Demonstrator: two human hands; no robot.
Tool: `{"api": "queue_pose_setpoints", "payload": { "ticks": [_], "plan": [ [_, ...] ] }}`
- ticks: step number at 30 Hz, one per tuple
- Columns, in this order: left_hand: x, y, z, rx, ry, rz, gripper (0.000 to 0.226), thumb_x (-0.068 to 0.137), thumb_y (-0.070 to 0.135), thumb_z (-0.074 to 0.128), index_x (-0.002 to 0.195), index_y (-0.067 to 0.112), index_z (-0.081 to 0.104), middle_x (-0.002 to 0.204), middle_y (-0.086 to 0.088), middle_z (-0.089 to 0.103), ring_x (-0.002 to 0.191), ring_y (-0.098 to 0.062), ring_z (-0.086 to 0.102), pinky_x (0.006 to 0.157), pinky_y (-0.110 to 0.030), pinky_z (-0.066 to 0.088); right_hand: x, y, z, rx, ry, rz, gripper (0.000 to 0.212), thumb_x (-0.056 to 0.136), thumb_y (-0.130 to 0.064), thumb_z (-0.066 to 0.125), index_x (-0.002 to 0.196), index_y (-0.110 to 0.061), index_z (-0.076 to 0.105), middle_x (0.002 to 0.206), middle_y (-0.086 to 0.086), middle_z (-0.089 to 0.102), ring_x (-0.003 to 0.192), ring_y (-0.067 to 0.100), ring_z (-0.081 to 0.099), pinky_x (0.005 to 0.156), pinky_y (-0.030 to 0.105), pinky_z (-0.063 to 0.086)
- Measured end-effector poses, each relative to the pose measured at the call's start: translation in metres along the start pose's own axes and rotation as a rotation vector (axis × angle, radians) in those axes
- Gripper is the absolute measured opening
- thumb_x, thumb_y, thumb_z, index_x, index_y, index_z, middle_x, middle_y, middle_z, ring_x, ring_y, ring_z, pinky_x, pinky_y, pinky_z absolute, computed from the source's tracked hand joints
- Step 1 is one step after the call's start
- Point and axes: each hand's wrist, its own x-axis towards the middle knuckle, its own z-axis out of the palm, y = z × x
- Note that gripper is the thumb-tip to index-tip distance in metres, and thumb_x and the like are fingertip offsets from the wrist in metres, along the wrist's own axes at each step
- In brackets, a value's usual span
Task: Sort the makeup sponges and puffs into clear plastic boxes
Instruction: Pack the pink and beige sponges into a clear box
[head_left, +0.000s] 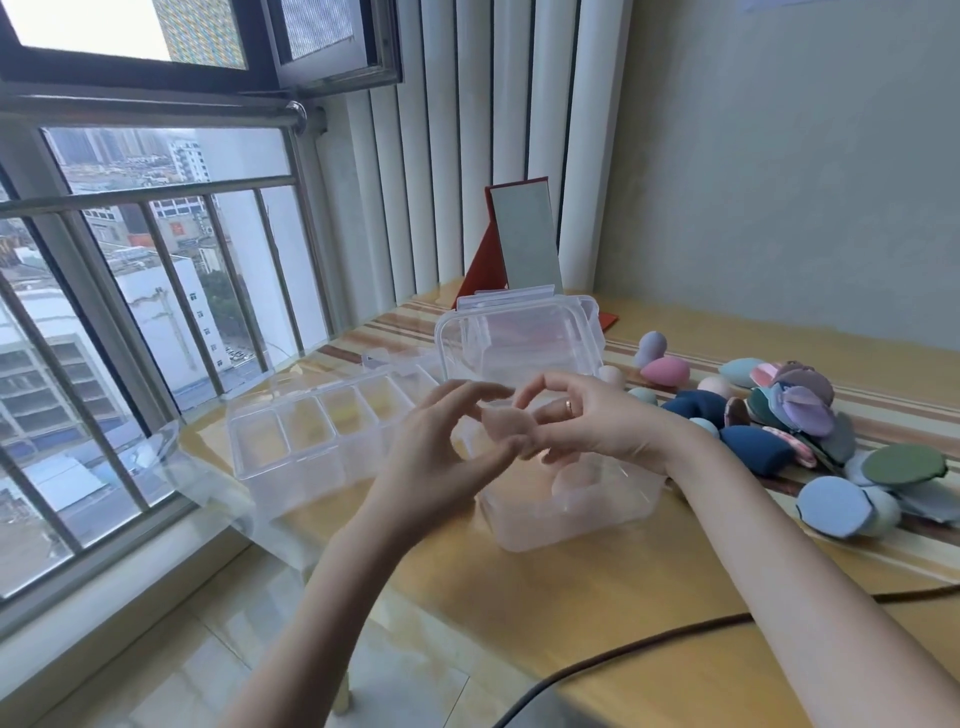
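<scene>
Pinching a pale pink sponge (503, 422) at frame centre, left hand (441, 457) and right hand (587, 421) hold it with curled fingers above an open clear box (571, 509) on the bench (597, 597); behind, a divided tray (311, 436); loose puffs (810, 431) at right.

Count, taken relative to the open box (571, 499) with the raised lid.

Clear plastic boxes: 2. The open box, and a divided tray (311, 441) just left of it showing 4 compartments.

Hands: 2, left hand (441, 457) and right hand (587, 421), above the open box; 1 pale pink sponge (501, 423) between them.

Inside the open box: 1 pinkish sponge (574, 480) discernible.

Right of it: a pile (810, 431) of sponges and flat puffs, overlapping, total not countable; 2 dark blue sponges (753, 449).

Behind it: 1 mirror (524, 239).
</scene>
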Motion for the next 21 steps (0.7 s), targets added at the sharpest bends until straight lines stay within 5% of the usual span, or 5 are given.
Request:
{"api": "queue_pose_setpoints", "payload": {
  "ticks": [5,9,12,16,21],
  "plan": [
    [0.018,-0.005,0.003,0.064,-0.079,-0.071,0.011,0.081,0.021,0.072,0.09,0.026,0.074,0.088,0.012,0.069,0.085,-0.007,0.063,0.08,-0.028,0.052,0.003,0.006,0.005,-0.143,0.072,0.038,0.027,0.079,-0.038,0.076,0.101,-0.028,0.064,0.095,-0.008,0.074,0.094,0.013,0.066,0.081,0.03,0.054],
    [0.029,-0.002,0.001,0.348,-0.205,-0.041,0.011,0.081,0.025,0.07,0.092,0.026,0.073,0.087,0.006,0.067,0.088,-0.011,0.056,0.076,-0.023,0.037,-0.007,0.001,-0.003,-0.373,0.286,0.018,0.009,0.083,-0.033,0.074,0.086,-0.025,0.071,0.088,-0.003,0.07,0.085,0.012,0.066,0.067,0.02,0.051],
    [0.038,0.006,0.003,0.575,-0.263,0.036,0.016,0.081,0.038,0.069,0.095,0.03,0.071,0.082,0.011,0.059,0.091,-0.01,0.047,0.079,-0.025,0.025,-0.019,0.0,-0.001,-0.526,0.228,0.142,0.018,0.08,-0.042,0.074,0.084,-0.025,0.07,0.087,-0.004,0.067,0.077,0.011,0.063,0.058,0.019,0.045],
    [0.041,0.01,0.007,0.497,-0.404,-0.059,0.011,0.083,0.025,0.069,0.093,0.024,0.073,0.091,0.008,0.07,0.083,-0.009,0.061,0.082,-0.028,0.05,-0.018,0.0,0.01,-0.63,0.179,0.256,0.028,0.076,-0.041,0.075,0.088,-0.019,0.064,0.092,0.0,0.061,0.066,0.013,0.059,0.048,0.02,0.044],
    [0.042,0.015,0.011,0.561,-0.434,-0.059,0.013,0.085,0.013,0.064,0.091,0.02,0.074,0.092,0.008,0.069,0.085,-0.012,0.058,0.086,-0.024,0.041,-0.015,0.001,0.007,-0.664,0.098,0.362,0.028,0.079,-0.032,0.074,0.095,-0.018,0.056,0.108,0.006,0.057,0.09,0.024,0.064,0.072,0.035,0.056]
  ]
}}
